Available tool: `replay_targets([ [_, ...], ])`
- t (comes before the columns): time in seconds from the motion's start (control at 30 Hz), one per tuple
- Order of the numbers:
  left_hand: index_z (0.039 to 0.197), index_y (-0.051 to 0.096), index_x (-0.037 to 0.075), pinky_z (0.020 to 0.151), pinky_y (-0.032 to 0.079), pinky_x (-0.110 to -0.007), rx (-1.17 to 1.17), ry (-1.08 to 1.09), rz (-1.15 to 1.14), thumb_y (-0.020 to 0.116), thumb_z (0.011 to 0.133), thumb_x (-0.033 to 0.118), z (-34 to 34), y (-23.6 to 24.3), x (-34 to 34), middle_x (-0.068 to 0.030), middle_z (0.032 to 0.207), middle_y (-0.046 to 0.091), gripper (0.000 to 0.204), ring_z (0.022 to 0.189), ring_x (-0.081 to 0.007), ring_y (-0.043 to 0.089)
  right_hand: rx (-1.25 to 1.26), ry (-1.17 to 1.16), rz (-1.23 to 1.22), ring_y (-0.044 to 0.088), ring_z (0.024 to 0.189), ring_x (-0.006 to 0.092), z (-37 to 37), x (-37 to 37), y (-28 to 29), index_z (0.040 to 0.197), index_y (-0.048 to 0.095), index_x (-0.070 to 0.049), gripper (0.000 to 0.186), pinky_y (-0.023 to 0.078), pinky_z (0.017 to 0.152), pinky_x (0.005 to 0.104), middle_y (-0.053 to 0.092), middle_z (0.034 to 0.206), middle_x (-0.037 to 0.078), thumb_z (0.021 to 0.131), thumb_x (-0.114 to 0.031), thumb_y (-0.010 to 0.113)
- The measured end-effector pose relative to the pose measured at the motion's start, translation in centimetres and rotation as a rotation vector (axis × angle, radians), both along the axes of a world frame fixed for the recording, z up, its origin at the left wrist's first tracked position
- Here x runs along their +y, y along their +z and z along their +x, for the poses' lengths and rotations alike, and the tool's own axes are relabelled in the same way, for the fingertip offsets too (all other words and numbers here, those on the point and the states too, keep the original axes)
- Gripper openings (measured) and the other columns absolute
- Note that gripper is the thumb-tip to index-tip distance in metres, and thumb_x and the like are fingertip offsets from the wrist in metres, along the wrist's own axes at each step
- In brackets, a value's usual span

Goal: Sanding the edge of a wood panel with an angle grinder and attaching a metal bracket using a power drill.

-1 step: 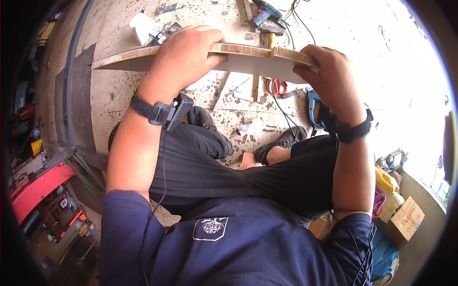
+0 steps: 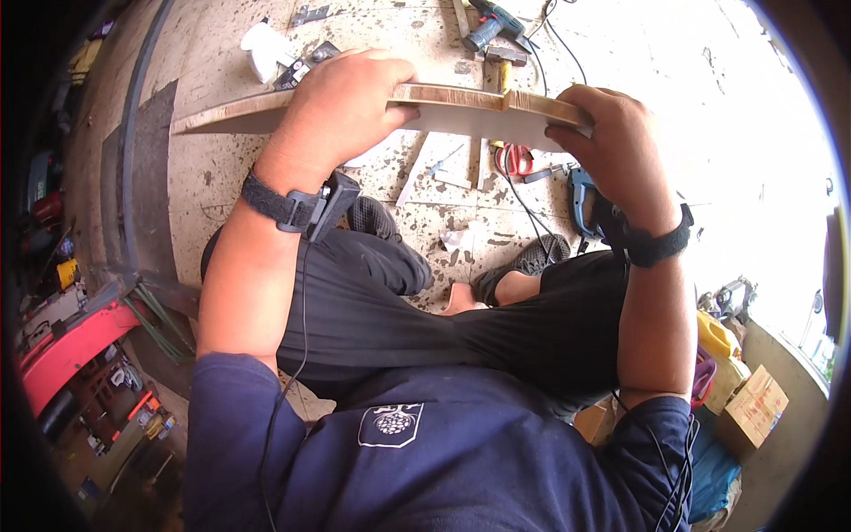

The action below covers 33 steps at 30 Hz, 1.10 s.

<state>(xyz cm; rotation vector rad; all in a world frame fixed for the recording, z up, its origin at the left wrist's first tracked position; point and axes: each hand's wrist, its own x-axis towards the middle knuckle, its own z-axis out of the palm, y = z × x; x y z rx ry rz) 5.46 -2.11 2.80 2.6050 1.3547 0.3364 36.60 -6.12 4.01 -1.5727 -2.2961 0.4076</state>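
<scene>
Up in front of me, tilted nearly edge-on, is a wooden board (image 2: 470, 96) with a pale underside and a raw upper edge; a small step breaks that edge toward the right. My left hand (image 2: 350, 102) grips it left of its middle, fingers over the far side and thumb on the near face. Near the right end my right hand (image 2: 616, 133) clasps it the same way. Both wrists wear black straps, with a dark box (image 2: 333, 206) on the left one. The board's far face is hidden from me.
A drill (image 2: 496, 27), a hammer (image 2: 505, 58) and a white bottle (image 2: 261, 51) lie beyond the board on the stained floor. Nearer are red-handled scissors (image 2: 514, 161), a blue tool (image 2: 581, 199) and cables. A red metal piece (image 2: 80, 348) stands at left, a cardboard box (image 2: 755, 406) at right.
The board has tipped slightly, its left end a little lower and less of its pale underside showing. Both hands keep their grip in nearly the same place.
</scene>
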Motion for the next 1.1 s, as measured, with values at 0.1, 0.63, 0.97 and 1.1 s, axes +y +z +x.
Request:
replay_targets([
  [0.1, 0.117, 0.078, 0.012, 0.087, 0.057, -0.046, 0.205, 0.103, -0.254, 0.076, 0.092, 0.021, -0.1, 0.0, -0.6, -0.0167, 0.105, 0.076, 0.027, 0.101, -0.0388, 0.072, 0.004, 0.027, -0.025, 0.072, 0.089, 0.0372, -0.1, -0.3, -0.3, 0.102, 0.073, -0.008, 0.022, 0.056, 0.08, 0.0471, 0.074, 0.09, 0.013, 0.085, -0.018, 0.08],
  [0.63, 0.137, 0.07, 0.016, 0.097, 0.058, -0.044, 0.001, 0.262, -0.025, 0.068, 0.096, 0.009, -6.6, -6.2, -0.6, -0.0146, 0.126, 0.074, 0.042, 0.114, -0.038, 0.07, -0.096, 0.054, 0.447, 0.072, 0.104, 0.0231, -6.2, 3.7, -7.6, 0.111, 0.08, -0.022, 0.021, 0.057, 0.092, 0.0394, 0.078, 0.109, -0.002, 0.092, -0.02, 0.072],
  [0.97, 0.147, 0.057, 0.011, 0.099, 0.057, -0.042, 0.299, 0.214, 0.018, 0.076, 0.085, 0.011, -6.2, -12.5, -4.3, -0.0075, 0.132, 0.063, 0.065, 0.121, -0.0294, 0.064, -0.248, 0.121, 0.403, 0.067, 0.12, 0.0221, -7.1, 2.4, -15.0, 0.128, 0.073, -0.023, 0.038, 0.052, 0.102, 0.043, 0.072, 0.133, -0.004, 0.092, -0.015, 0.065],
  [1.1, 0.144, 0.058, 0.011, 0.091, 0.058, -0.04, 0.356, 0.227, 0.108, 0.082, 0.076, 0.011, -6.1, -14.8, -4.6, -0.0085, 0.12, 0.06, 0.072, 0.113, -0.0281, 0.064, -0.305, 0.133, 0.275, 0.063, 0.124, 0.0248, -7.6, 2.2, -16.5, 0.135, 0.067, -0.024, 0.045, 0.051, 0.102, 0.0439, 0.065, 0.141, -0.003, 0.092, -0.01, 0.062],
])
